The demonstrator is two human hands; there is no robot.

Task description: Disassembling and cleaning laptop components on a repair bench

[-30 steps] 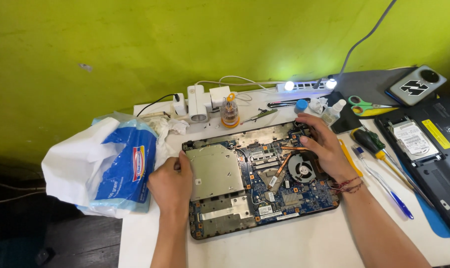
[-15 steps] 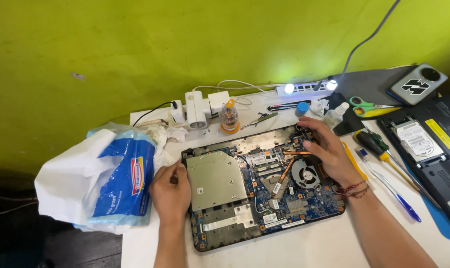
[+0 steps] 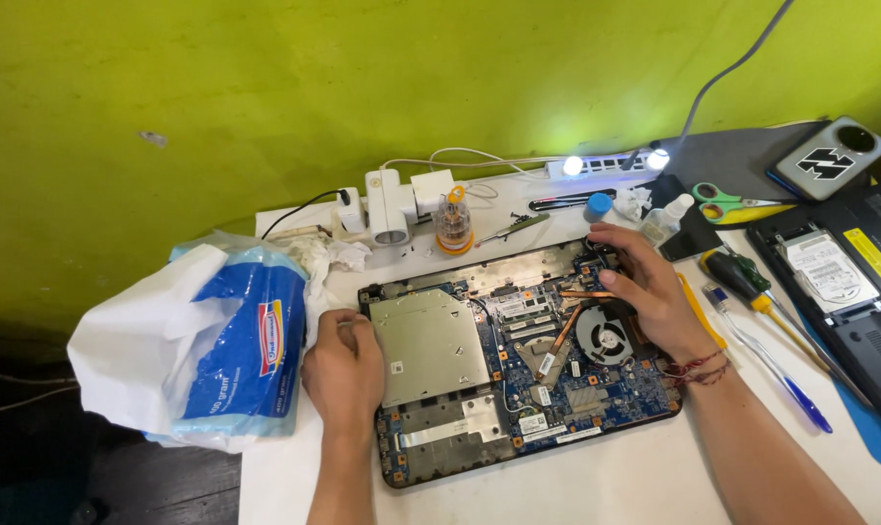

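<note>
An opened laptop base [image 3: 479, 428] lies on the white table, its blue circuit board, silver drive cover [image 3: 426, 345] and round fan [image 3: 604, 340] exposed. My left hand [image 3: 345, 369] grips the laptop's left edge beside the drive cover, fingers curled. My right hand [image 3: 645, 287] rests over the board's upper right corner near the fan and copper heat pipe, fingertips pressing down on the far edge. Whether it pinches a small part I cannot tell.
A blue and white tissue pack [image 3: 207, 350] sits left. Behind the laptop stand white adapters [image 3: 392, 204], a small orange-capped bottle [image 3: 453, 222] and a lit power strip [image 3: 606, 165]. Scissors [image 3: 727, 202], screwdrivers [image 3: 752, 287], a pen [image 3: 786, 379] and a second dark laptop [image 3: 849, 282] lie right.
My left hand has slid from on top of the drive cover to the laptop's left edge. The view has shifted slightly. My right hand stays at the upper right corner.
</note>
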